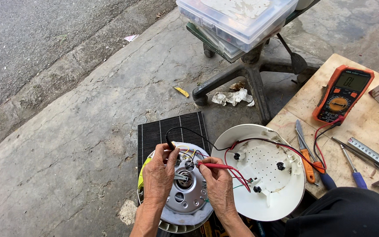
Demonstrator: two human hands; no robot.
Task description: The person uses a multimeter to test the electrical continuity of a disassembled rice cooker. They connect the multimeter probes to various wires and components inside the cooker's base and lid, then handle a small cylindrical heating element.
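Two probes are held over a round metal base [185, 193] at six o'clock: the black probe [170, 144] is pinched in the fingers of the left hand [158, 175], the red probe [216, 166] is gripped by the right hand [218, 186]. Just beside it, at three o'clock, a white cover [264, 175] is seen. An orange multimeter [342, 94] is lying on a wooden board [365, 127] at two o'clock

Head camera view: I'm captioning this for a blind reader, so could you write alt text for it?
Two bare hands press meter probes onto a round metal motor plate: left hand with the black probe, right hand with the red probe. Beside it lies a white round cover; an orange multimeter sits on a wooden board.
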